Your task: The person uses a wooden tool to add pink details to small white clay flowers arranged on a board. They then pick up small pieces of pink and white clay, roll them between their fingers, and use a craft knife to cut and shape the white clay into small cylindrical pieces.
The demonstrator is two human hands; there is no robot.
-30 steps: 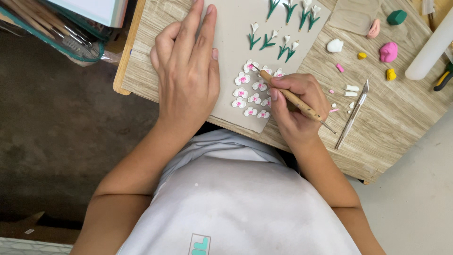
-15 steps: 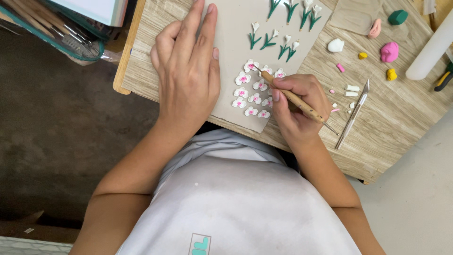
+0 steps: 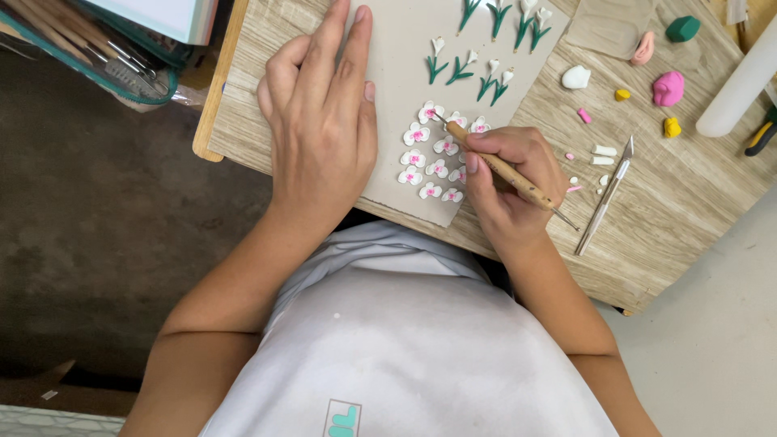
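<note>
My right hand [image 3: 510, 182] grips a wooden modelling tool [image 3: 506, 170] like a pen, its tip touching a cluster of small white clay flowers with pink centres [image 3: 433, 158]. The flowers lie on a grey card [image 3: 405, 57] on a wooden board [image 3: 672, 202]. My left hand [image 3: 320, 121] lies flat on the card's left part, fingers together, holding nothing. Further up the card are white buds on green stems [image 3: 481, 73].
To the right on the board lie a metal craft knife [image 3: 603, 198], white, pink, yellow and green clay lumps [image 3: 668, 87], small clay bits and a white roller [image 3: 740, 81]. A teal tray of tools [image 3: 105, 57] stands at the upper left. Bare floor lies on both sides.
The tool's tip has shifted very slightly among the flowers. My left hand has stayed flat on the card.
</note>
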